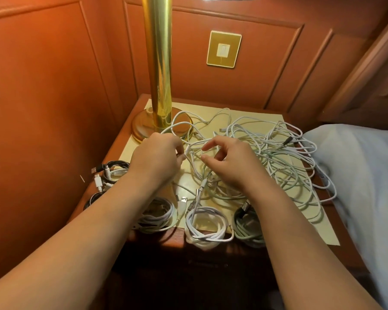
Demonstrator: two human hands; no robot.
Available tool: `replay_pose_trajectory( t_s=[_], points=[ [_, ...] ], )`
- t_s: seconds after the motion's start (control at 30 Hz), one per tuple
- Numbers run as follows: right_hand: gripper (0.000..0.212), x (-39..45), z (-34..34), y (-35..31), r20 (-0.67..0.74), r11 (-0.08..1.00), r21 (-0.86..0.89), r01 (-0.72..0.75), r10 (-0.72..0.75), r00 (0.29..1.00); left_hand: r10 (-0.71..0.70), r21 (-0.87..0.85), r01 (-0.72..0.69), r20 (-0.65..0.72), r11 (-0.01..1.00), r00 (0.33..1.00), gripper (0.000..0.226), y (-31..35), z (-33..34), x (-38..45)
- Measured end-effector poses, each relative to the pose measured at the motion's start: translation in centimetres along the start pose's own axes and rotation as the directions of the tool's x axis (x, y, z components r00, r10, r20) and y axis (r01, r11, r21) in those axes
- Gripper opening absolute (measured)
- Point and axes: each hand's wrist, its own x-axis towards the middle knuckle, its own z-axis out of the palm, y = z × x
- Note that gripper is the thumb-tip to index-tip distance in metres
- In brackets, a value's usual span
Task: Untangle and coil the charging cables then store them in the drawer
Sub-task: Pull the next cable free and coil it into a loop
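My left hand [157, 156] pinches a white cable [189, 148] in curled fingers; my right hand [227, 159] hovers beside it, fingers loosely apart.

Tall polished brass lamp column [157, 63] rising from a round wood-and-brass lamp base [143, 126] at the back left corner of the dark reddish wooden desk [177, 239]. Pale yellow paper sheet [323, 229] spread flat over most of the desk top, reaching under the base. Orange-brown panelled wall [43, 86] with raised moulding frames behind and to the left. Square gold-framed wall switch plate [224, 49] with a white rocker, mounted right of the column. Pale blue-white bed linen [367, 175] bunched just beside the desk's right edge.
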Motion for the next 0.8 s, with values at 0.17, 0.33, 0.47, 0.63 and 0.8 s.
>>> replay_pose_trajectory(
  t_s=[0.17,0.33,0.47,0.63,0.8],
  points=[
    [0.023,-0.4,-0.2,0.0,-0.059,1.000,0.012,0.027,-0.026,0.998,0.073,-0.031,-0.079,-0.156,0.996,0.985,0.017,1.1,-0.6,-0.2],
    [0.030,-1.0,0.3,-0.6,-0.071,0.987,0.136,0.085,-0.076,0.995,0.044,-0.525,-0.116,-0.147,0.843,0.988,0.007,2.2,-1.1,-0.3],
    [0.019,-0.7,0.1,-0.5,-0.167,0.980,0.190,0.060,-0.028,0.986,-0.026,-0.810,-0.033,-0.060,0.586,0.998,0.009,2.9,-1.9,-0.3],
    [0.016,-0.7,-0.2,-1.2,-0.214,0.997,-0.070,0.029,-0.044,0.976,-0.047,-0.875,-0.088,-0.125,0.477,0.991,0.004,3.5,-2.6,-0.4],
    [0.020,-0.9,-0.2,-1.6,-0.253,0.978,-0.206,-0.038,-0.016,0.967,-0.046,-0.909,-0.142,-0.173,0.392,0.984,0.004,3.7,-4.3,-0.9]
  ],
)
